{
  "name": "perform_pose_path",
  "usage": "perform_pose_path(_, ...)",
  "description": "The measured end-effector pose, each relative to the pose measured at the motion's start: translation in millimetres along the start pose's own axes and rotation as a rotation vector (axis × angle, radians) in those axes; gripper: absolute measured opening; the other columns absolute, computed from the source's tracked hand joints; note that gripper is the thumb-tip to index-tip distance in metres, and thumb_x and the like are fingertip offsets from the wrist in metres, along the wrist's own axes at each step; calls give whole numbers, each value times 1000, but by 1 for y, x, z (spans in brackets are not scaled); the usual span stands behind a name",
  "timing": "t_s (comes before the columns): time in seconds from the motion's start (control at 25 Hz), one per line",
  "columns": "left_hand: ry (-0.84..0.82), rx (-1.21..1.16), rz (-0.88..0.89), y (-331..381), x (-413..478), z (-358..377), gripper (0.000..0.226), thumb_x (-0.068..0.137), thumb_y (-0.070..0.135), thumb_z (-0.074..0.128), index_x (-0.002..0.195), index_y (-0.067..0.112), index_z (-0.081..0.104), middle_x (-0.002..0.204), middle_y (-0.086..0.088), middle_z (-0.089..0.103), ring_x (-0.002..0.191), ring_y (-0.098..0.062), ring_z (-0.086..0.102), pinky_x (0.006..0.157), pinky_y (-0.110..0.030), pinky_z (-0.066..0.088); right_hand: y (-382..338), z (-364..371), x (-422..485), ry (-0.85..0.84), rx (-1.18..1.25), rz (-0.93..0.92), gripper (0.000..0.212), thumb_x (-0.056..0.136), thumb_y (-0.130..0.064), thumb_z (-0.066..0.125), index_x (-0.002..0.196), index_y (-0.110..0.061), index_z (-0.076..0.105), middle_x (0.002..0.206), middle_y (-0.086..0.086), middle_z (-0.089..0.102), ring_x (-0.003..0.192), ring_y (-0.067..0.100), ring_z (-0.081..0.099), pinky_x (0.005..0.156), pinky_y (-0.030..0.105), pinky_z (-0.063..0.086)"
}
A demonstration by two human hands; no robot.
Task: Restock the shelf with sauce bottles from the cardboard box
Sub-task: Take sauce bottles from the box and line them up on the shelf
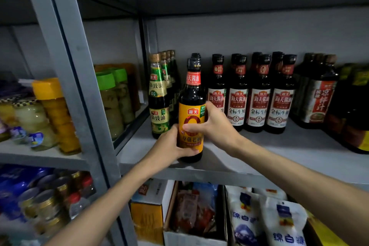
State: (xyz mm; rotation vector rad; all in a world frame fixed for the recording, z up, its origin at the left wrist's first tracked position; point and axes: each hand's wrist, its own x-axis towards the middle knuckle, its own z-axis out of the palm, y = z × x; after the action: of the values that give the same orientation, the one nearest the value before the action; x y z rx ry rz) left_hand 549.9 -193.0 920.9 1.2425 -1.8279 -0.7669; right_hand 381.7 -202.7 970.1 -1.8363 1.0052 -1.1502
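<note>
A dark sauce bottle with an orange label stands upright near the front edge of the grey metal shelf. My left hand wraps its lower left side. My right hand grips its right side at label height, thumb across the front. Behind it stand more bottles of the same kind. To its left is a row of green-labelled sauce bottles. To its right stand red-and-white-labelled soy sauce bottles in rows. No cardboard box of bottles shows clearly in view.
Darker bottles fill the shelf's far right. A grey upright post splits the shelving; jars with green and orange lids sit to its left. Below are cans, a carton and white sugar bags.
</note>
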Motion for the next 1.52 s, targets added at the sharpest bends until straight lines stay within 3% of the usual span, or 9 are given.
perform_pose_path(0.08, -45, -10, -7, -6, 4, -6, 78, 74, 30, 83, 140, 25, 42, 134, 12, 59, 121, -1, 56, 105, -35, 48, 1, 5, 3, 10, -31, 4, 61, 75, -14, 84, 126, -13, 50, 115, 0, 68, 106, 12, 67, 95, 37, 56)
perform_pose_path(0.32, -106, -17, 9, -9, 12, -10, 77, 76, 23, 83, 141, 19, 42, 133, 7, 60, 118, -3, 57, 105, -29, 46, 2, 10, 6, 40, -87, 14, 64, 74, -15, 84, 129, -13, 50, 116, 0, 69, 106, 12, 67, 95, 38, 55)
perform_pose_path(0.52, -126, -5, 18, -13, 18, -7, 77, 76, 26, 83, 140, 21, 41, 134, 7, 60, 120, -5, 57, 106, -33, 46, 6, 6, 4, 55, -54, 47, 59, 76, -12, 83, 125, -14, 51, 113, 0, 70, 104, 12, 68, 95, 37, 56)
perform_pose_path(0.72, -106, 20, 22, -13, 19, -6, 79, 75, 28, 83, 142, 21, 41, 134, 8, 59, 119, -4, 56, 103, -27, 46, 7, 4, 2, 43, -86, 30, 59, 78, -16, 81, 128, -17, 49, 116, -4, 68, 106, 8, 67, 95, 33, 55)
perform_pose_path(0.96, -76, 42, 17, -17, 16, -4, 78, 74, 28, 84, 140, 21, 43, 138, 6, 57, 124, -9, 55, 96, -26, 50, 5, 6, 0, 131, -358, -9, 63, 73, -31, 85, 123, -16, 49, 104, -10, 63, 87, -4, 61, 71, 10, 49)
perform_pose_path(1.08, -22, 84, 18, -15, 18, -4, 75, 74, 26, 84, 137, 20, 44, 139, 5, 55, 123, -6, 52, 104, -30, 44, 5, 6, 5, 141, -382, -16, 64, 73, -30, 85, 124, -14, 50, 107, -6, 63, 89, 0, 60, 68, 8, 46)
perform_pose_path(1.16, 0, 99, 15, -14, 20, -3, 73, 74, 25, 83, 136, 20, 45, 138, 4, 55, 120, -5, 50, 103, -28, 43, 7, 7, 9, 148, -381, -19, 65, 73, -30, 85, 125, -13, 49, 113, -3, 65, 95, 4, 59, 69, 7, 45)
perform_pose_path(1.28, 20, 116, 8, -14, 23, -2, 74, 73, 27, 84, 134, 19, 45, 137, 2, 56, 124, -12, 53, 104, -34, 46, 7, 8, 12, 160, -396, -14, 66, 73, -30, 85, 126, -13, 49, 108, -8, 61, 94, 2, 57, 64, 3, 42)
perform_pose_path(1.52, 31, 81, 2, -14, 24, -1, 73, 74, 24, 84, 134, 17, 43, 136, 1, 57, 122, -12, 55, 99, -29, 46, 8, 7, 13, 174, -389, -8, 66, 74, -29, 85, 126, -12, 48, 104, -11, 57, 91, 2, 56, 62, 3, 41)
